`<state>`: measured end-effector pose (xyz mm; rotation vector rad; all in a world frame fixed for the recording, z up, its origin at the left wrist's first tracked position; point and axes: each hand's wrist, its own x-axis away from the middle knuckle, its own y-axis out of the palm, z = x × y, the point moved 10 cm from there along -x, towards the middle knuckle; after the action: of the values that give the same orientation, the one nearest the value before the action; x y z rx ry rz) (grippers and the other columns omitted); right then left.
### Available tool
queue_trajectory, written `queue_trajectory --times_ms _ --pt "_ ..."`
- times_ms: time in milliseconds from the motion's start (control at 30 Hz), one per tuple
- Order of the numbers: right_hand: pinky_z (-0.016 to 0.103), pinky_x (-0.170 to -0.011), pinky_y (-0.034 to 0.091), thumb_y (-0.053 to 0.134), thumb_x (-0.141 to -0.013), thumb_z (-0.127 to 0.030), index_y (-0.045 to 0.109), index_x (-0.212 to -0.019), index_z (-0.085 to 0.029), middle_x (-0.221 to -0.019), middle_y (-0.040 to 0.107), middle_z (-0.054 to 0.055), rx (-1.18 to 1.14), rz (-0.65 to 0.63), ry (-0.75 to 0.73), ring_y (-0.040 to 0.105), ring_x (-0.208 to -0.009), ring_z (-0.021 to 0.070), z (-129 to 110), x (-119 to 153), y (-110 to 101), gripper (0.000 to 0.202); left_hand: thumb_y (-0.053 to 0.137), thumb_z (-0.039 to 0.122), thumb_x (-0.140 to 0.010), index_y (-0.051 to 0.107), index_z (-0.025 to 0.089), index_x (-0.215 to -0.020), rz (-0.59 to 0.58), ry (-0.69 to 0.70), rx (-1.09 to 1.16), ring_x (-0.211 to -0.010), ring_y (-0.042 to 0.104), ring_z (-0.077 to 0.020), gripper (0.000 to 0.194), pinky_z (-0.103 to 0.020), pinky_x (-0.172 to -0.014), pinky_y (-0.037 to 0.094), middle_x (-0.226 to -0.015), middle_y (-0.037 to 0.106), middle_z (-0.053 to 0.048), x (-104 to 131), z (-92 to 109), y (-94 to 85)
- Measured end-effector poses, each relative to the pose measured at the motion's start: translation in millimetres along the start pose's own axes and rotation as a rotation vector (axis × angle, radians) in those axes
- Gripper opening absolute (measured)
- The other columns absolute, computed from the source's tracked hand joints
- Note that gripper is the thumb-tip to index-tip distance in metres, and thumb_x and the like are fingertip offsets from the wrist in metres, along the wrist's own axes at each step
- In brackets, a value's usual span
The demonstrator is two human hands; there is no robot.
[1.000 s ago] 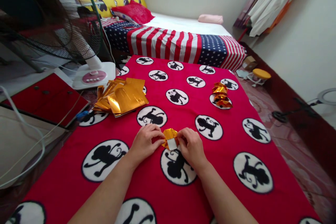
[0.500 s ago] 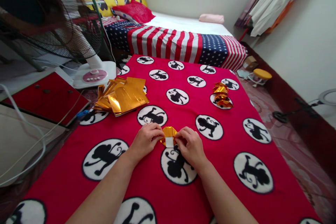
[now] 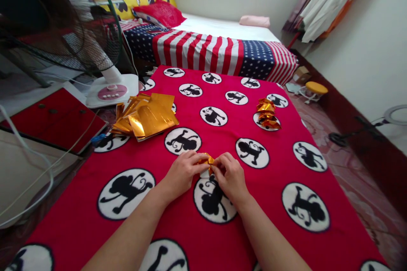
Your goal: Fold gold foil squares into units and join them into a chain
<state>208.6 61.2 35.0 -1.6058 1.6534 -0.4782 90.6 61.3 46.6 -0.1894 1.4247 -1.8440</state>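
Between both hands, on the red cloth with monkey prints (image 3: 273, 228), lies a small folded piece of gold paper (image 3: 210, 160), mostly covered by fingers. My left hand (image 3: 182, 173) is closed on its left side, the fingers reaching over it. My right hand (image 3: 231, 176) pinches its right edge. A loose pile of flat gold paper sheets (image 3: 152, 114) rests at the upper left of the cloth. Several folded gold pieces (image 3: 267, 114) stand in a row at the upper right.
A fan (image 3: 111, 87) stands to the left, beside a red-topped cabinet (image 3: 57, 114) with white cables. Beyond the cloth is a bed (image 3: 203, 53) with pillows. At the right are a yellow stool (image 3: 316, 88) and a ring light stand (image 3: 356, 130).
My left hand has shifted right and over the folded gold paper, hiding more of it and its white patch. The fingertips of both hands are now closer together.
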Motion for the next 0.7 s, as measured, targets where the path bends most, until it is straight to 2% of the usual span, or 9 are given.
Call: queue_trajectory --times_ms 167,367,533,700 --pt "0.028 -0.071 0.037 0.062 -0.083 -0.014 0.059 -0.078 -0.020 -0.081 0.058 0.001 -0.022 0.005 0.003 0.054 -0.076 0.0153 1.3 -0.7 -1.7 0.008 0.052 0.011 -0.092 0.068 0.024 -0.117 0.006 0.017 0.034 -0.099 0.055 -0.0200 0.033 -0.039 -0.089 0.048 -0.120 0.070 -0.002 3.6 -1.1 2.8" --pt "0.026 -0.067 0.041 0.055 -0.086 -0.012 0.062 -0.082 -0.021 -0.084 0.058 0.002 -0.114 0.017 0.009 0.055 -0.075 0.0154 5.1 0.1 -4.5 0.012 0.052 0.013 -0.092 0.069 0.025 -0.117 0.017 0.005 0.030 -0.099 0.055 -0.0208 0.032 -0.040 -0.088 0.048 -0.119 0.071 -0.002 4.4 -2.1 2.5" --pt "0.027 -0.071 0.045 0.051 -0.090 -0.015 0.068 -0.084 -0.022 -0.088 0.060 0.004 -0.155 0.004 -0.021 0.058 -0.082 0.0166 5.2 0.5 -2.0 0.019 0.051 0.012 -0.092 0.069 0.025 -0.117 0.040 0.004 0.036 -0.097 0.057 -0.0203 0.034 -0.039 -0.085 0.050 -0.115 0.072 -0.004 4.2 -1.7 -0.6" --pt "0.028 -0.072 0.045 0.052 -0.088 -0.011 0.067 -0.086 -0.021 -0.087 0.060 0.004 -0.140 0.005 -0.015 0.058 -0.082 0.0167 5.4 -1.2 -2.5 0.018 0.053 0.012 -0.091 0.069 0.026 -0.117 0.055 0.000 0.052 -0.097 0.057 -0.0201 0.034 -0.039 -0.087 0.050 -0.114 0.073 -0.004 4.3 -1.7 -1.5"
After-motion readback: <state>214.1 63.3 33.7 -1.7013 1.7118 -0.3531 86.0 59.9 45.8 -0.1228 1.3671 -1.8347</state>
